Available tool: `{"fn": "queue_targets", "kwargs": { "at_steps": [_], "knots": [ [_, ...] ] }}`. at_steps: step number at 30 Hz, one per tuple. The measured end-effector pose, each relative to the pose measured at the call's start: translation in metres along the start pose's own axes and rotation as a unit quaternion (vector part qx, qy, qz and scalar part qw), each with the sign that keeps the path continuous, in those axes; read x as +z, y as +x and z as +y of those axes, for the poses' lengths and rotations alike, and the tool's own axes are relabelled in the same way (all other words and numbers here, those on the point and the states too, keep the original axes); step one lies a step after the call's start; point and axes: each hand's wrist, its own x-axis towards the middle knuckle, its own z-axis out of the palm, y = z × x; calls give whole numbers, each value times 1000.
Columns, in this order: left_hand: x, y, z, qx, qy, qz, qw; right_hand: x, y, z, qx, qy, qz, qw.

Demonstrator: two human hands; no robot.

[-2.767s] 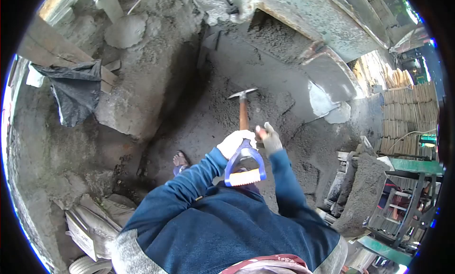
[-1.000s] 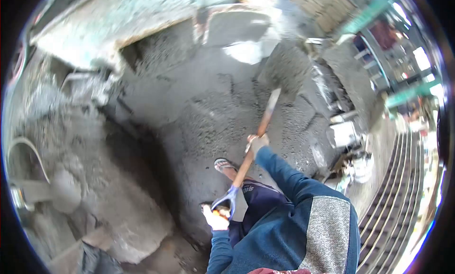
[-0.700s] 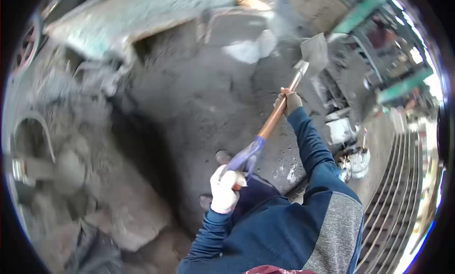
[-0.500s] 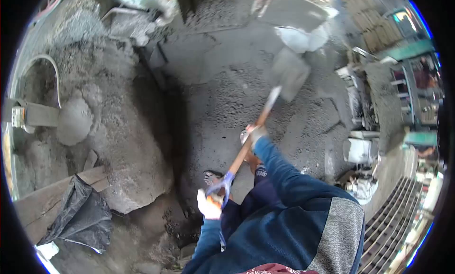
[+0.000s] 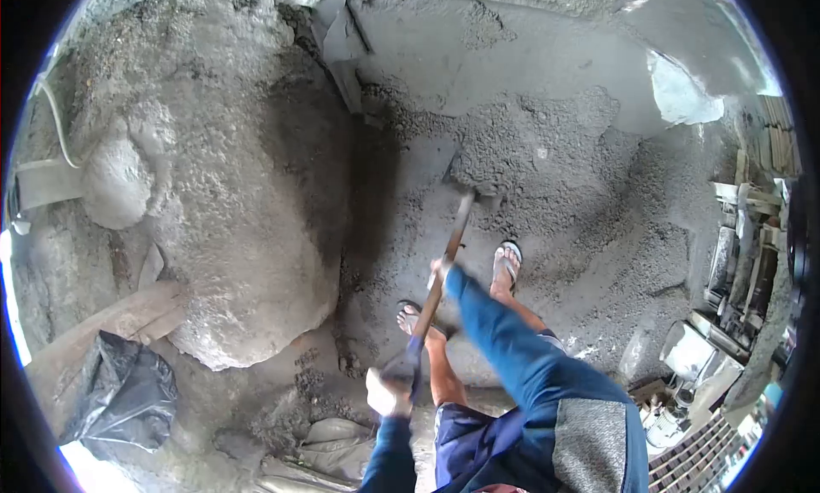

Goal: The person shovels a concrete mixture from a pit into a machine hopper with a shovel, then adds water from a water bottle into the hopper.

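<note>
A shovel (image 5: 434,297) with a wooden shaft and a purple-blue handle slants up from my body to the floor. My left hand (image 5: 388,394), in a pale covering, is closed on the handle at the lower end. Farther up the shaft, my right hand (image 5: 440,273) is wrapped round the wood, partly hidden by the blue sleeve. The blade is blurred at the edge of a grey, crumbly heap of wet mix (image 5: 547,151). Both my feet, in sandals, stand on the grey floor just below the heap.
A big rough mound (image 5: 248,211) rises on the left, with a black plastic bag (image 5: 128,390) and a wooden beam (image 5: 111,326) below it. Stacked boards (image 5: 747,262), a white bucket (image 5: 688,354) and a slatted grate (image 5: 692,459) lie on the right.
The blade has swung left and down onto the heap's edge. Both my hands are lower in view, and the sandalled feet now show farther apart. The whole view has shifted.
</note>
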Motion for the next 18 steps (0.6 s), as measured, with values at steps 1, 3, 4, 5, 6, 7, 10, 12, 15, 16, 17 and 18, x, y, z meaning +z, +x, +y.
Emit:
{"fn": "queue_targets", "kwargs": {
  "at_steps": [1, 3, 4, 5, 6, 7, 10, 12, 15, 16, 17, 18],
  "knots": [
    [28, 16, 13, -93, -210, -5, 973, -6, 24, -38, -13, 27, 128, 991],
    [65, 25, 33, -171, -370, 69, 911, 0, -1, -47, -37, 25, 142, 989],
    [56, 21, 33, -156, -358, 115, 913, 5, -7, -34, -43, 35, 157, 986],
    [41, 16, 34, -221, -397, 72, 888, 9, -16, -23, -40, 43, 154, 986],
    [25, 9, 38, -287, -436, 23, 853, 11, -31, -16, -42, 49, 155, 986],
    [11, 1, 38, -352, -469, -27, 809, 20, -58, -11, -62, 78, 180, 979],
    [-20, -17, 13, -381, -470, -62, 794, 26, -117, 12, -93, 122, 160, 975],
    [-41, -23, -3, -399, -487, -111, 769, 7, -130, 35, -105, 171, 122, 972],
    [-68, -36, 22, -387, -484, -180, 764, 1, -214, 24, -122, 218, 177, 952],
    [-71, -40, 35, -380, -477, -201, 767, -6, -238, 15, -132, 238, 175, 946],
    [-70, -40, 44, -365, -465, -231, 773, -9, -276, -2, -170, 240, 193, 936],
    [-70, -38, 54, -351, -449, -260, 779, -4, -328, -18, -206, 245, 214, 923]
  ]
}}
